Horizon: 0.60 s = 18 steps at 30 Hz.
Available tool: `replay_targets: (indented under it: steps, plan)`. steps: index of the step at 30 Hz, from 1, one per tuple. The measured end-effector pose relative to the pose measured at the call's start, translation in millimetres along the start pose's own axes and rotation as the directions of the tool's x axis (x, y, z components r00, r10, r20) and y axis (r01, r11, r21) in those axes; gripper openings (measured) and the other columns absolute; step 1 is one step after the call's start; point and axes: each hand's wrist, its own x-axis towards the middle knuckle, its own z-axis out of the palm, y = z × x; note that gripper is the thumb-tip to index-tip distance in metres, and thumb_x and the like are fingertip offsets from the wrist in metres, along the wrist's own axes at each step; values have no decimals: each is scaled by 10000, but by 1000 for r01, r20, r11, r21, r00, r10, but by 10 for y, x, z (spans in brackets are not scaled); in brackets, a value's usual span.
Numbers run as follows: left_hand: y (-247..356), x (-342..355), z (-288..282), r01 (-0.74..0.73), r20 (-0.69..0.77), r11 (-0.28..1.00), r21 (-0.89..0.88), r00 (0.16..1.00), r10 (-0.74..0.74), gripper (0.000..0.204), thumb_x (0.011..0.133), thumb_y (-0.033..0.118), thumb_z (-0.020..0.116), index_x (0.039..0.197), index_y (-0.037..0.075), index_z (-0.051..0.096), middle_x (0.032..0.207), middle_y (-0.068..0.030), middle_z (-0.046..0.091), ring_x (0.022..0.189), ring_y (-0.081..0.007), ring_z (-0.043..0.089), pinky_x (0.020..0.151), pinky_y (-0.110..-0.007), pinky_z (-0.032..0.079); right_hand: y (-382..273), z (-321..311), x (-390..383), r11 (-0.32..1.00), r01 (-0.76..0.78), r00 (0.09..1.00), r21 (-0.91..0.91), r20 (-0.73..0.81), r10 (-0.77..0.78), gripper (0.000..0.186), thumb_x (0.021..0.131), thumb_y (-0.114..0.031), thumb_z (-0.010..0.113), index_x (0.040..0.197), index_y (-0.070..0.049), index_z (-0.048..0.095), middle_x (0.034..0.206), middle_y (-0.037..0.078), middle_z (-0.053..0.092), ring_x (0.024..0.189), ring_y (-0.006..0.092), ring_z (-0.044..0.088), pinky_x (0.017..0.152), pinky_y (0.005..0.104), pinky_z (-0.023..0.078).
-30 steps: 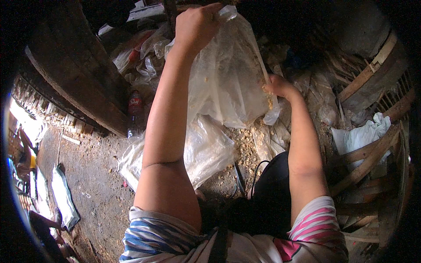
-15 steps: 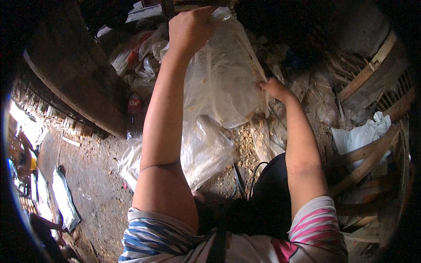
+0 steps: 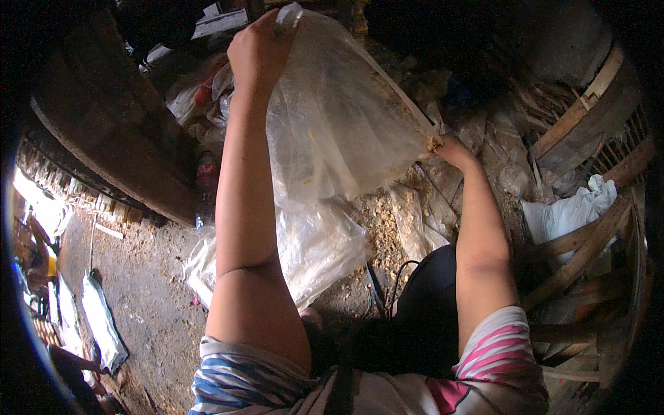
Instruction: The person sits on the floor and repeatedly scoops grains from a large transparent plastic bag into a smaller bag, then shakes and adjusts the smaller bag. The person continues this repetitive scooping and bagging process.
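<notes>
And here's the clear plastic sheet [image 3: 339, 111], or perhaps an opened bag, hanging between two hands above the floor [image 3: 138, 283]! It looks light, limp, likely slippery and easy to tear; the corners and the long edge seem the surest holds. The left hand [image 3: 257, 54] has its fingers clenched on the far-left corner, tips hidden; the right hand's [image 3: 454, 151] fingers pinch the right corner, exact placement hard to read. Below, crumpled whitish plastic [image 3: 321, 238] sits partly behind the left forearm [image 3: 243, 187], pale crumbs [image 3: 379, 228] just right. The far background dissolves into darkness.
</notes>
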Motion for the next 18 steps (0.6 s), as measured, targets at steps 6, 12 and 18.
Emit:
replay_targets:
  steps: [6, 12, 18]
  plan:
    - [-397, -137, 129, 368, 155, 917, 154, 908, -390, 435, 828, 428, 662, 1140, 125, 649, 1088, -213, 663, 1059, -407, 611, 863, -470, 492, 117, -287, -25, 963, -42, 996, 268, 86, 20, 380, 894, -351, 661, 1086, -24, 685, 1064, 120, 696, 1014, 223, 622, 884, 363, 475]
    - [-450, -762, 851, 50, 166, 973, 224, 982, -88, 877, 734, 332, 769, 1460, 131, 320, 1398, -310, 356, 1330, -456, 328, 1063, -666, 212, -322, -568, -221, 940, 126, 981, 317, 103, -166, 305, 877, -294, 685, 1012, -21, 706, 934, 48, 702, 894, 132, 602, 826, 309, 467]
    - [637, -1575, 1467, 50, 833, 885, -463, 365, 415, 671, 831, 423, 717, 1352, 77, 474, 1320, -194, 533, 1222, -344, 523, 1063, -535, 332, -693, -751, -323, 960, 227, 956, 162, 152, -251, 238, 869, -228, 682, 999, -30, 704, 907, 74, 703, 873, 148, 617, 802, 321, 482]
